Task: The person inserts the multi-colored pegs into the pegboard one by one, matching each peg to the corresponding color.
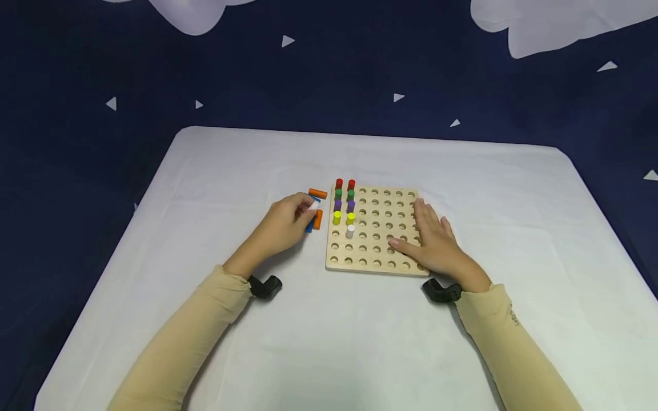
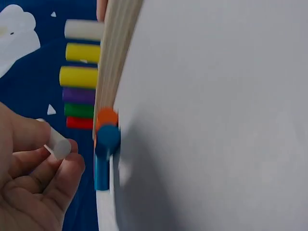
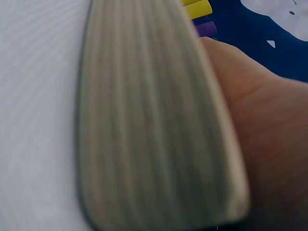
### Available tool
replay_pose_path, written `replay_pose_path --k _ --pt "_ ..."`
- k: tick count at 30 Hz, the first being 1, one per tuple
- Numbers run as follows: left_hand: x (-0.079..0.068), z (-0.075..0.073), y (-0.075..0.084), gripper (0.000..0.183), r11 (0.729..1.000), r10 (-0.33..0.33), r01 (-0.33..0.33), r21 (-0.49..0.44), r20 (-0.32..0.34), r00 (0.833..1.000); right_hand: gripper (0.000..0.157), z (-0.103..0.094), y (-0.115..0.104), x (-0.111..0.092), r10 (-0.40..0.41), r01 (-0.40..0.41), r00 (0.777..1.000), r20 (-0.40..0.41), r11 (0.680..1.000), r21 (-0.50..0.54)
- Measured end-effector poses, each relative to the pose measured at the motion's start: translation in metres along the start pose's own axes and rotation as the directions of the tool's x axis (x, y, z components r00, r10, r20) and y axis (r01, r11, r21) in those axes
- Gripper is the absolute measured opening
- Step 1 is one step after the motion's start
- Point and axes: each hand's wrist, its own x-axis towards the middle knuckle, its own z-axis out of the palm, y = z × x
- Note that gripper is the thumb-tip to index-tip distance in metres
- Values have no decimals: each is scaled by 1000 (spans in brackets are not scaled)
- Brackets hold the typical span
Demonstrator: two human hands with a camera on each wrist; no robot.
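Observation:
My left hand [image 1: 288,222] pinches a white peg [image 2: 58,145] between thumb and fingers, left of a wooden pegboard [image 1: 377,269]. Below that hand in the head view lie orange pegs [image 1: 317,194] and blue pegs [image 2: 102,171], partly hidden by the fingers. The board's two left columns hold pairs of red [image 1: 352,184], green [image 1: 351,194], purple [image 1: 350,206] and yellow pegs [image 1: 350,218]. A single white peg [image 1: 350,231] stands in the second column under the yellow one. My right hand [image 1: 437,245] rests on the board's right edge, fingers straight and thumb over the holes.
A white cloth covers the table [image 1: 334,342]. Behind it hangs a dark blue backdrop [image 1: 329,74] with pale shapes. Each wrist carries a black camera, one by the left sleeve [image 1: 265,287] and one by the board's near right corner.

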Motion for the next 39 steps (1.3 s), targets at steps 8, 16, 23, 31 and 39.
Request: replay_pose_path --k 8,16,23,31,39 --pt "-4 12 7 21 991 19 -21 -132 -23 1000 112 -1 2 0 3 -3 1000 0 1000 9" --pt "3 27 11 18 986 58 -59 -155 -10 998 112 -4 2 -5 7 -7 1000 -7 1000 8" --pt "3 28 18 15 990 45 -48 -132 -23 999 112 -2 1 -1 -5 5 1000 -2 1000 26" --pt "2 25 19 17 995 22 -24 -96 -18 1000 113 -1 0 2 3 -3 1000 5 1000 20" --pt "-1 24 19 16 998 46 -45 -41 19 999 112 1 -1 2 2 -2 1000 3 1000 22"
